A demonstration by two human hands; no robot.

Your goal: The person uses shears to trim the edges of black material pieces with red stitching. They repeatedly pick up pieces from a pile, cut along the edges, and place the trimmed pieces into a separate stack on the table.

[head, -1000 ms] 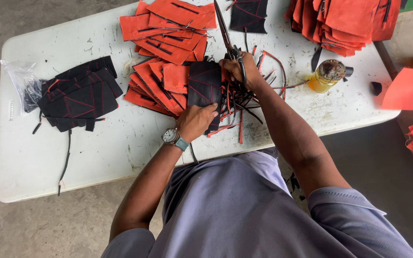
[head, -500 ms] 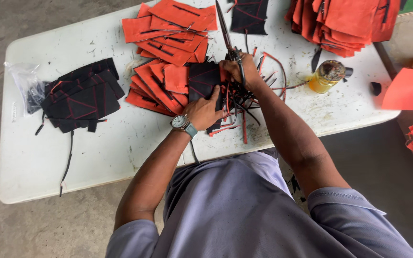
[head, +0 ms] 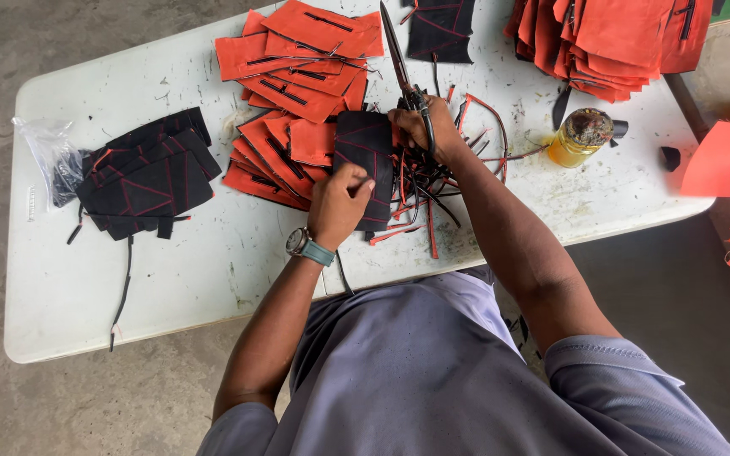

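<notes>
- Head view, looking straight down: the left hand (head: 344,201) is curled with fingertips pinching the near end of a black fabric piece (head: 365,160) with red stitch lines, pressing it flat near the middle of the table (head: 213,279), probably so it stays put for trimming.
- Right hand (head: 424,127) is wrapped closed around the handles of long scissors (head: 400,63), blades pointing toward the far edge, right beside that black piece.
- Just around both hands there's a tangle of thin black and red trimmings (head: 433,186), looks like offcuts left where they dropped.
- Left of the black piece, a fanned orange fabric stack (head: 289,84) with dark zips runs toward the far edge, close enough to grab from.
- Toward the left edge, well apart, sits a black fabric pile (head: 149,173), with a clear plastic bag (head: 48,156) touching it.
- Far right corner has another orange stack (head: 610,38); nearer the right edge stands a small jar of yellow liquid (head: 580,135), kept clear of the cutting spot.
- One more black piece (head: 441,25) lies at the far edge.
</notes>
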